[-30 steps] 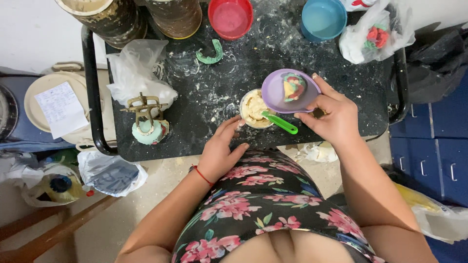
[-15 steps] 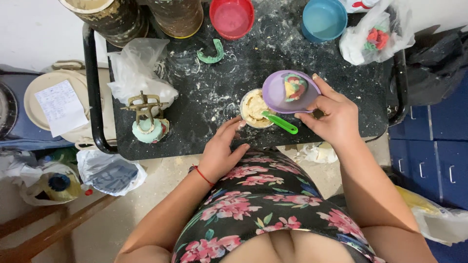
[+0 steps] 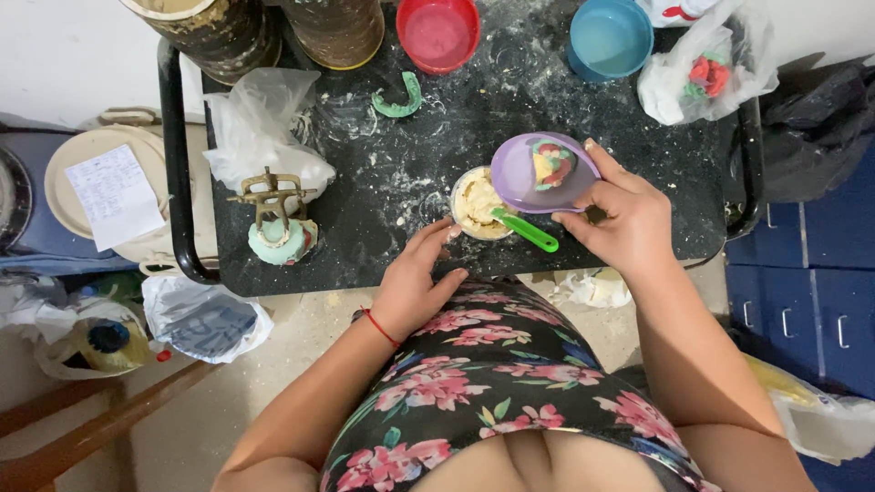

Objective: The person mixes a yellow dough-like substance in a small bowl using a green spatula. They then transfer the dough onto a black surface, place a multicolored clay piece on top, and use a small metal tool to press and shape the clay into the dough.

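My right hand (image 3: 627, 219) holds a purple rubber bowl (image 3: 540, 173) tilted toward me, with multicoloured paste inside, and a green-handled spatula (image 3: 527, 231) whose tip rests in a small round cup of beige paste (image 3: 474, 200). My left hand (image 3: 415, 278) rests at the near edge of the black table (image 3: 392, 182), fingers apart, fingertips just beside the cup and holding nothing.
A red bowl (image 3: 440, 30) and a blue bowl (image 3: 609, 36) stand at the back. A green horseshoe-shaped piece (image 3: 398, 100), plastic bags (image 3: 260, 137) (image 3: 702, 73), a brass frame on a pale mould (image 3: 278, 223) and two cylinders (image 3: 219, 32) share the table. Blue drawers (image 3: 811, 301) stand right.
The purple bowl has tipped a little more toward me. Both hands stay where they were.
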